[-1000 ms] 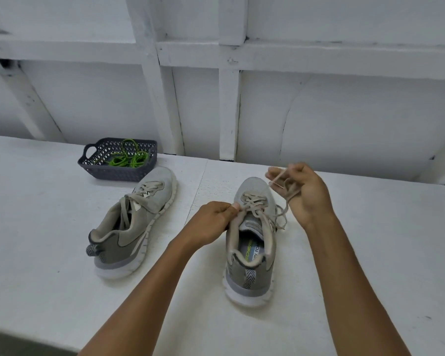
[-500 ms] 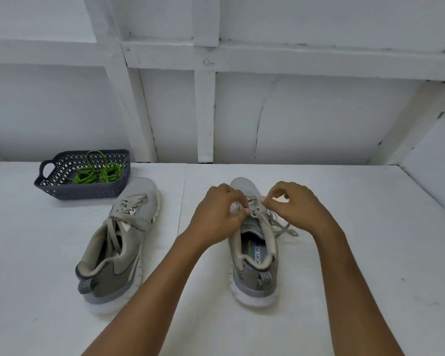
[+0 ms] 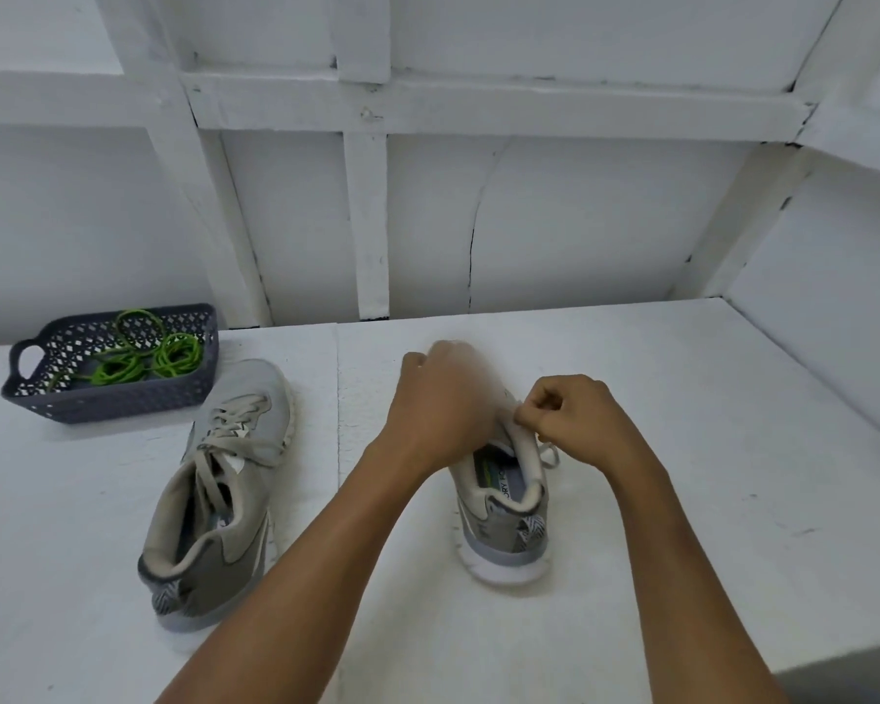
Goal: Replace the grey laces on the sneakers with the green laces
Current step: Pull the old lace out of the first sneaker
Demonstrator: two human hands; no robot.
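White plank wall (image 3: pixel 529 221) rises behind the grey sneaker (image 3: pixel 509 515), and the white table (image 3: pixel 707 449) spreads out beneath it on all sides. That sneaker stands upright, heel towards me, toe hidden under my hands. Left of it, well apart, the second sneaker (image 3: pixel 214 500) sits tilted, its grey laces (image 3: pixel 235 439) threaded through. Beyond that one, further left of the grey sneaker, there's the dark basket (image 3: pixel 108 403), holding the green laces (image 3: pixel 138 358) in coils. My left hand (image 3: pixel 438 403) is over the grey sneaker's front, blurred, fingers curled down out of sight, so I cannot tell what it grips. My right hand (image 3: pixel 575 419) pinches the sneaker's upper edge beside the tongue. And a loose grey lace end (image 3: pixel 549 452) loops out just right of the sneaker.
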